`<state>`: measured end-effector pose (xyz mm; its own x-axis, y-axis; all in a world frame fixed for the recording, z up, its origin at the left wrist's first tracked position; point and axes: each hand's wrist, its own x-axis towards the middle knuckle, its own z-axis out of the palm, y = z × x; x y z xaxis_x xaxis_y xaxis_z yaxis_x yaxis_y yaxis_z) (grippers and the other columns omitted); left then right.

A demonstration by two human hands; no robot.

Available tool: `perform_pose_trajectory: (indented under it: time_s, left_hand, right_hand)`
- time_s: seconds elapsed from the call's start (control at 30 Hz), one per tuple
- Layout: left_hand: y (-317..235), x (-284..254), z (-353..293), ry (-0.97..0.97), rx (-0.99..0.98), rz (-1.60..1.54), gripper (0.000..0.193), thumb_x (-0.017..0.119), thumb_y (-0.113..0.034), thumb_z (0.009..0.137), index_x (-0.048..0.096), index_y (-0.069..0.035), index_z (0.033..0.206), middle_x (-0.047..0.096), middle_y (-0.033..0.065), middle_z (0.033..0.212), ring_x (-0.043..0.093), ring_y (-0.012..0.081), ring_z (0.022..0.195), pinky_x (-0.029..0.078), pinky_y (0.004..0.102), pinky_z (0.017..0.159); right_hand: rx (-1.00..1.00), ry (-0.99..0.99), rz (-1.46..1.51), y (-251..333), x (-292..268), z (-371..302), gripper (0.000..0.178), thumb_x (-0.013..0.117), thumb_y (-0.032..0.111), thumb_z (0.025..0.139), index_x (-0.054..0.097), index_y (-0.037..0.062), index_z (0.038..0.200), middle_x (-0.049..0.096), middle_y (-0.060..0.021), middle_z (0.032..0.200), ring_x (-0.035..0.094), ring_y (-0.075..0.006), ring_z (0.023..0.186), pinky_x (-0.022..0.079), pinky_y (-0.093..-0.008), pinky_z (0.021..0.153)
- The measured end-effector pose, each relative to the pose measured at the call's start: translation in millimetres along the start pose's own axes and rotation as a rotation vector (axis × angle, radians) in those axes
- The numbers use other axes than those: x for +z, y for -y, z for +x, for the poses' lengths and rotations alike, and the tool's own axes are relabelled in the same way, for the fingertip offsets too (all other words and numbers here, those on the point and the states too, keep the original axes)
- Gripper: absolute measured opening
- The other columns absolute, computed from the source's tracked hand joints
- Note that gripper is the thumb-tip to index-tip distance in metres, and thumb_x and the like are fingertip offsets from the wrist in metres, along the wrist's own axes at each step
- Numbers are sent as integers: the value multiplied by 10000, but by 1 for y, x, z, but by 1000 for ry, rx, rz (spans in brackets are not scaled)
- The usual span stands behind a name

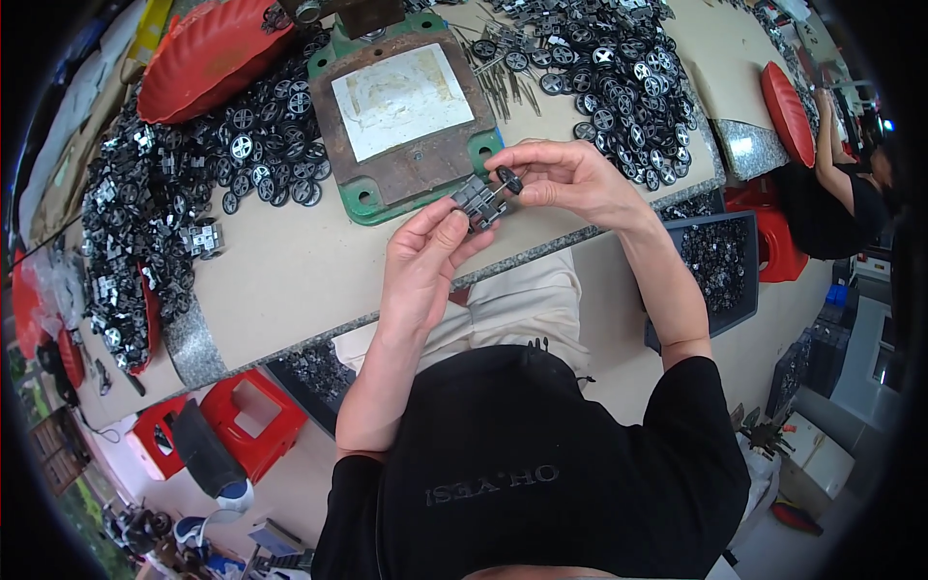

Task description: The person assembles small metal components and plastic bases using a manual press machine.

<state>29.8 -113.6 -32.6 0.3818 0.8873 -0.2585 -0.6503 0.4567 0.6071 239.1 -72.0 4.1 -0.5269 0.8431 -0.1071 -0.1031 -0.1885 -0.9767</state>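
Between my hands, just in front of the press base, is a small grey toy car chassis [478,201]. My left hand [425,246] grips it with the thumb on top and fingers beneath. In my right hand [570,179], thumb and index finger pinch a small black toy wheel [508,180]. A thin metal axle [497,190] runs from that wheel to the chassis. Behind my hands stands the green and brown metal press base [416,169], with a worn white plate [404,101] on its top.
Wheel heaps lie left [275,145] and right [628,106] of the press, with thin metal rods [507,82] nearby. Grey chassis parts [135,213] pile up far left. A red scalloped tray [213,63] lies behind. Under the table's right side is a dark crate [715,261]; a person [836,184] works beyond.
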Motion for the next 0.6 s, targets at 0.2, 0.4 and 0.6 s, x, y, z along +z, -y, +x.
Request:
perform_pose_trajectory:
  time_s: [0.2,0.4,0.6]
  left_hand:
    - [-1,2,-2,-51,35,78,274,556,-65,876,537,27,1134,619,133,1019,629,210,882,533,287,780]
    - [3,5,-2,-84,126,219,300,579,-67,863,536,24,1146,626,117,1001,626,175,863,520,271,772]
    - [2,4,-1,-24,115,59,236,554,-83,880,559,-4,1102,607,114,1052,600,174,914,502,294,802]
  right_hand:
    - [-16,-27,-216,11,5,3,284,620,47,824,587,-31,1096,598,-64,971,571,-112,897,476,-239,799]
    - [47,-161,-177,-7,10,1,228,635,41,809,625,-17,1029,604,-36,924,573,-100,842,468,-237,762]
    - [44,-230,13,-13,34,-1,223,628,11,808,585,-46,1020,605,-37,915,578,-88,834,478,-235,752]
